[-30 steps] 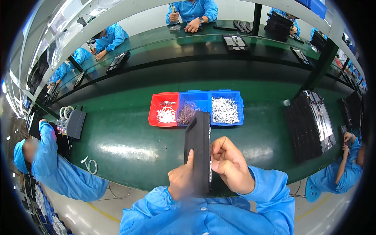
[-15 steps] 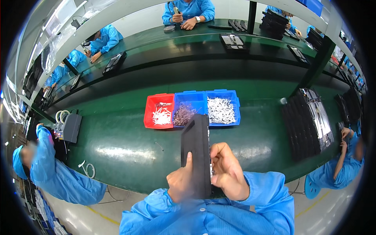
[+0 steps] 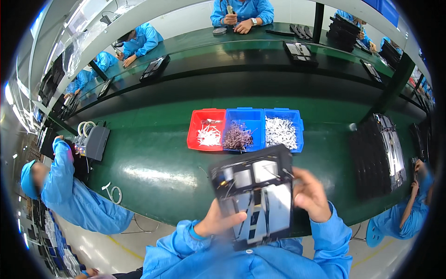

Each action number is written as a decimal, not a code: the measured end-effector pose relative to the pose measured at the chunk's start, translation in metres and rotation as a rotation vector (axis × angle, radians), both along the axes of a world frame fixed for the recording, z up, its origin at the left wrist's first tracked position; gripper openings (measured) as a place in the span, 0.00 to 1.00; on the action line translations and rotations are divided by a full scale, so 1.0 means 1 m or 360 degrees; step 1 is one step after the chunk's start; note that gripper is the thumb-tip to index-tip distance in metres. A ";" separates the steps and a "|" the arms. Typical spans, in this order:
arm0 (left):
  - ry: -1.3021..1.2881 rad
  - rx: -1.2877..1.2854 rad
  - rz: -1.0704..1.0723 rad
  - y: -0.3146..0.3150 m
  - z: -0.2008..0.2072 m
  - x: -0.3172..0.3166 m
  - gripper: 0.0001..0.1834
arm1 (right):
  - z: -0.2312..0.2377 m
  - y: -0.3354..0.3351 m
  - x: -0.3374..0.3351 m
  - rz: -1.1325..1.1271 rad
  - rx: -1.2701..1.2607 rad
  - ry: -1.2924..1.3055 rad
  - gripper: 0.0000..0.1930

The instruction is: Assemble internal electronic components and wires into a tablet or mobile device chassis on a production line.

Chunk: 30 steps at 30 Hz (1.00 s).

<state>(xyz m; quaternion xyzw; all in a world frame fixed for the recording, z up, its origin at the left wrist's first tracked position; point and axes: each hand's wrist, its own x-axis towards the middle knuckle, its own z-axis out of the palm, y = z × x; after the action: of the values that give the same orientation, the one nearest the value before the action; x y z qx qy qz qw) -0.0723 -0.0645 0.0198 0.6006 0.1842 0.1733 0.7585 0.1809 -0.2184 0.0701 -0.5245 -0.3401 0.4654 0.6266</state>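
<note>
Item: black panel, flat face toward me, held above near edge of green bench. My left hand: fingers clamped on panel's lower left edge. My right hand: fingers clamped on panel's right edge. Beyond panel: red bin, two blue bins with small parts. Right of panel: stack of black panels.

A dark flat panel with pale inner plates was held face-up over the green table, gripped at its lower left edge by the left hand and at its right edge by the right hand. Behind it, a red bin and two blue bins of small parts were set side by side.
</note>
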 end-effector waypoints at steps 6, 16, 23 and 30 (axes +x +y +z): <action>0.0586 -0.0290 -0.0801 0.056 0.004 0.037 0.42 | -0.055 -0.038 -0.021 0.0435 -0.0549 0.0971 0.25; 0.0507 0.1485 -0.0476 0.061 -0.005 0.064 0.13 | -0.088 -0.054 -0.104 0.0265 -0.0362 0.1283 0.18; 0.0581 0.1444 -0.0397 0.049 0.005 0.067 0.14 | -0.051 -0.034 -0.101 0.0300 -0.0339 0.1346 0.19; 0.0448 0.1632 -0.0348 0.048 0.001 0.066 0.18 | -0.038 -0.026 -0.101 0.0225 -0.0347 0.1385 0.22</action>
<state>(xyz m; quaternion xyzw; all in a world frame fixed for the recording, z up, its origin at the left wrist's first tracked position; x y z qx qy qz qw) -0.0064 -0.0162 0.0206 0.9268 0.1122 0.0790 0.3497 0.0802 -0.2440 0.0316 -0.3185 -0.0290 0.7172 0.6191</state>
